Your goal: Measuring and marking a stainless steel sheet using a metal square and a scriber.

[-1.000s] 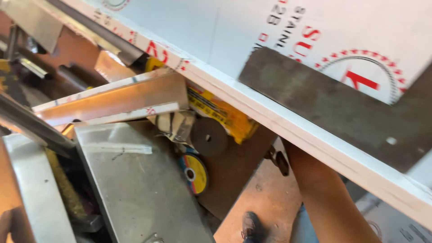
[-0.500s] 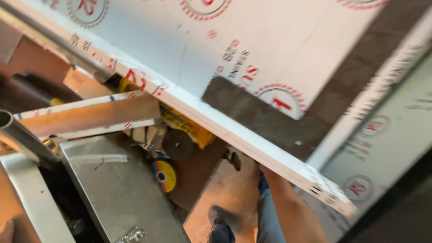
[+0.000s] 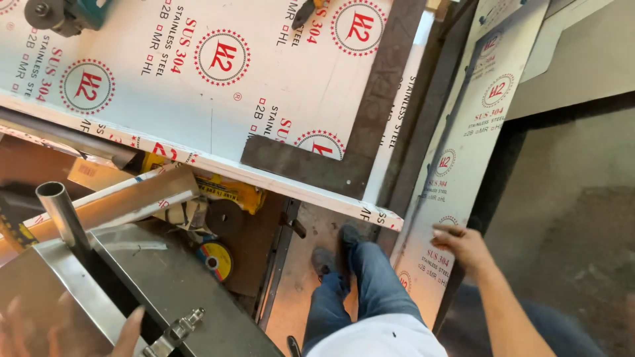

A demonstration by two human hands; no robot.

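Right hand [image 3: 463, 246] now grips the edge of the film-covered steel strip [image 3: 456, 165] leaning beside the desk [image 3: 218, 86], where before only the forearm showed. Left hand [image 3: 99, 334] (fingers spread) presses the steel box [image 3: 165, 291].

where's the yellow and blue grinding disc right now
In the head view, the grinding disc lies lower left, under the film-covered sheet, beside a dark disc and the steel box.

Blue jeans [image 3: 370, 284], white shirt [image 3: 377, 340], dark shoes [image 3: 324, 259]
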